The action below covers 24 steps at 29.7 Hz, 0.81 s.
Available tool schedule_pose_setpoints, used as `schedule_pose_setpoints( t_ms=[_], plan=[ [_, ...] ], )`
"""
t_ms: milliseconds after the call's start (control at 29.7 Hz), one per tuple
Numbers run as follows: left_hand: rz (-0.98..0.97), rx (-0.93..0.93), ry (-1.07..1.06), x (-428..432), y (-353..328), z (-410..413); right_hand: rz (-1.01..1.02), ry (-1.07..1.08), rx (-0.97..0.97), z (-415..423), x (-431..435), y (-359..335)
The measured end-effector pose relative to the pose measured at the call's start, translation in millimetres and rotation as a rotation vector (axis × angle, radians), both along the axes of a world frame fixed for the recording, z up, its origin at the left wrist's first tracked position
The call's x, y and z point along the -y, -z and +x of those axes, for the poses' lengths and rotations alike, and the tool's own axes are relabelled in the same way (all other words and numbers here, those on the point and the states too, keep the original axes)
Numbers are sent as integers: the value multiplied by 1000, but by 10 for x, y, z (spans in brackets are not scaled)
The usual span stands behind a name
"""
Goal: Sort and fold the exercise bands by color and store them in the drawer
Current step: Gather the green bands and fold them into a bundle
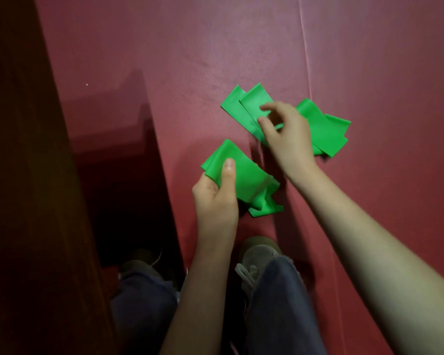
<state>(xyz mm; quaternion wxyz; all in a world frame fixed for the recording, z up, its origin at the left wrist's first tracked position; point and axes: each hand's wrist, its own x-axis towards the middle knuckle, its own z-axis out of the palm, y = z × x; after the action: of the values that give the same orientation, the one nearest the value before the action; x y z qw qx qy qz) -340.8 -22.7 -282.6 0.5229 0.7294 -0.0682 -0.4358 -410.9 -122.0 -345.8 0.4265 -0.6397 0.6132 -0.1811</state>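
Only green exercise bands show. My left hand (217, 198) grips a folded green band (244, 179), thumb on top, fingers underneath; its loose end crumples toward the lower right, just above the mat. Further away, a pile of green bands (321, 126) lies fanned out on the red mat (190, 60). My right hand (285, 135) hovers over that pile, fingers curled and fingertips touching the top band near its left end. Whether it holds the band is unclear. No drawer is in view.
A dark wooden panel (23, 175) rises along the left edge. Beside it runs a glossy dark-red strip (118, 139) of floor. My legs in jeans and grey shoes (259, 254) stand at the bottom. A mat seam (305, 52) runs down the right.
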Motion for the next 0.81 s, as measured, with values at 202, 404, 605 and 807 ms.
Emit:
schedule_pose_setpoints(
  t_ms=[202, 404, 605, 807],
  plan=[
    [-53, -150, 33, 57, -83, -30, 61, -44, -141, 178, 481, 372],
    [-64, -168, 52, 74, -130, -51, 43, -145, -427, 104, 496, 448],
    [4, -159, 18, 49, -127, -66, 77, -105, -329, 104, 463, 460],
    [50, -134, -12, 33, -131, -87, 97, -136, 105, -5, 399, 313]
  ],
)
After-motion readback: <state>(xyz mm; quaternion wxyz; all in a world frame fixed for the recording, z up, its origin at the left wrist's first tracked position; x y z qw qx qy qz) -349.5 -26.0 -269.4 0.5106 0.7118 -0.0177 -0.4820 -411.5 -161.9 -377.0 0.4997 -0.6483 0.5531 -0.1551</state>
